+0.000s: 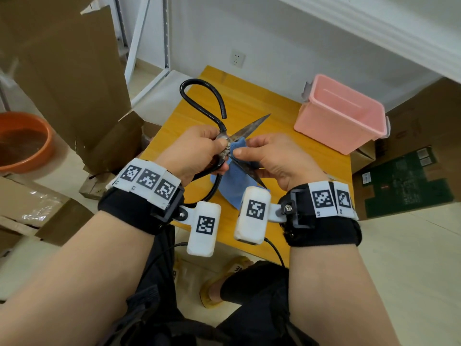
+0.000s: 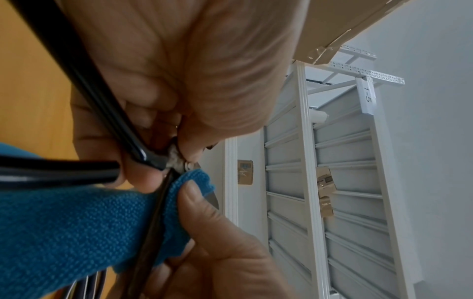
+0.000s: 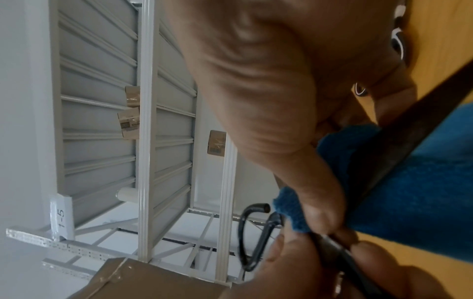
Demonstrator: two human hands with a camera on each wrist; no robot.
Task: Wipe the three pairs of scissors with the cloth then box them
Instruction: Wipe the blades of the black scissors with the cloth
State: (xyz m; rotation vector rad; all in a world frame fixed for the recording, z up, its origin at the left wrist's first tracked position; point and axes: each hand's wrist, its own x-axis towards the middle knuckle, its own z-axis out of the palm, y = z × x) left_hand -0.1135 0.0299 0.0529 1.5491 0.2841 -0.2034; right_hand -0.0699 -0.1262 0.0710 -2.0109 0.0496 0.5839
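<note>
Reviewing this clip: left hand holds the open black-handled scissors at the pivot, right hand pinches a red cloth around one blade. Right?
Not quite: the cloth is blue, not red, as the head view shows. The rest holds: left hand grips the scissors at the pivot, right hand pinches the cloth around one blade.

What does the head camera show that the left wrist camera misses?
Only the head view shows the pink box on the yellow table, the orange basin and the scissors' upper loop handle. Only the left wrist view shows the white shelf rack labelled 1-5. Both show the left hand gripping the open scissors while the right hand pinches the blue cloth round a blade.
</note>
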